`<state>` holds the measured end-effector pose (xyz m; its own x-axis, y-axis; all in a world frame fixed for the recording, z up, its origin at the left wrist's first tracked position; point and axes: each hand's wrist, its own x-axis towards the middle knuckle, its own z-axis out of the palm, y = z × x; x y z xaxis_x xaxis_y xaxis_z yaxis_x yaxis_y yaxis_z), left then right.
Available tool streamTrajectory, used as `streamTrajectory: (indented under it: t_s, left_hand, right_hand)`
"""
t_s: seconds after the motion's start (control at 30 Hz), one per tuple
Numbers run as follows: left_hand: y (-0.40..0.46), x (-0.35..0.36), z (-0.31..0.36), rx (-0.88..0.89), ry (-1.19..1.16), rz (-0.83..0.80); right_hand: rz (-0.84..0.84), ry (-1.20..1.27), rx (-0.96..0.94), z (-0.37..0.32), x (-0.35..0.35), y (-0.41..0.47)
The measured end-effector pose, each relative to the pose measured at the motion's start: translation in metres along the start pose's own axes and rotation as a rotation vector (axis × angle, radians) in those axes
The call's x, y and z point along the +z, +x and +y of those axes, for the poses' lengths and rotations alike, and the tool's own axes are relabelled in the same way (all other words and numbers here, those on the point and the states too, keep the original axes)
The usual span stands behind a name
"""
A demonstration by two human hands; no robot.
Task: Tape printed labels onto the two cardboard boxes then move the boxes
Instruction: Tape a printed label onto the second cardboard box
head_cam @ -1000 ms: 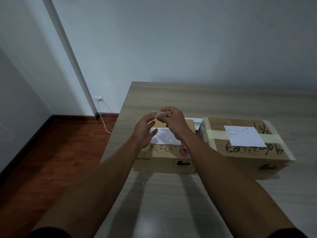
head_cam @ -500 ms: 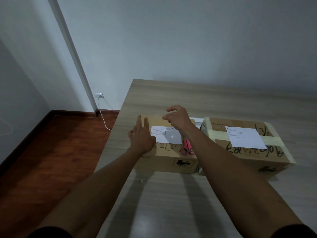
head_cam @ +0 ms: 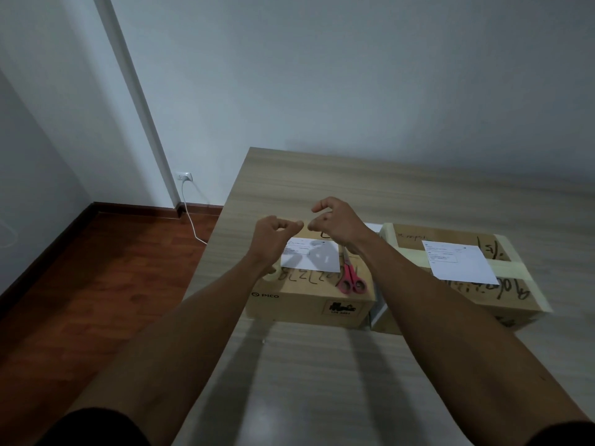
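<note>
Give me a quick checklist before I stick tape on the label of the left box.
1. Label lies flat on the left box: ok.
2. Tape stretched between left hand and right hand: cannot tell, no strip is visible.
3. Both hands above the label: ok, the fingers are curled and nearly meet.
4. Scissors off the label: ok, they lie beside it on the box.
5. Tape roll in reach: ok, it peeks out under the left wrist.
6. Right box has its label: ok.
</note>
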<state>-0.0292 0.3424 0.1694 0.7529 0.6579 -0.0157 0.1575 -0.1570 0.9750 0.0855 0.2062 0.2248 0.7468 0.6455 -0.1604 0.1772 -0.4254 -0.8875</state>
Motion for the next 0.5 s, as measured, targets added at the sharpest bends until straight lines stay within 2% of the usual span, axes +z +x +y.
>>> streamTrajectory:
  t_s: [0.1,0.37,0.5]
  left_hand:
    - [-0.002,0.001,-0.001,0.028,0.043,0.001]
    - [-0.008,-0.010,-0.025,-0.157,0.113,-0.052]
    - [-0.004,-0.015,-0.047,-0.156,0.298,-0.069]
  right_hand:
    - [0.008,-0.016,0.030,0.003,0.005,-0.002]
    - [0.010,-0.058,0.166,0.018,0.030,-0.002]
    - [-0.035,-0.137,0.191,0.024,0.042,0.000]
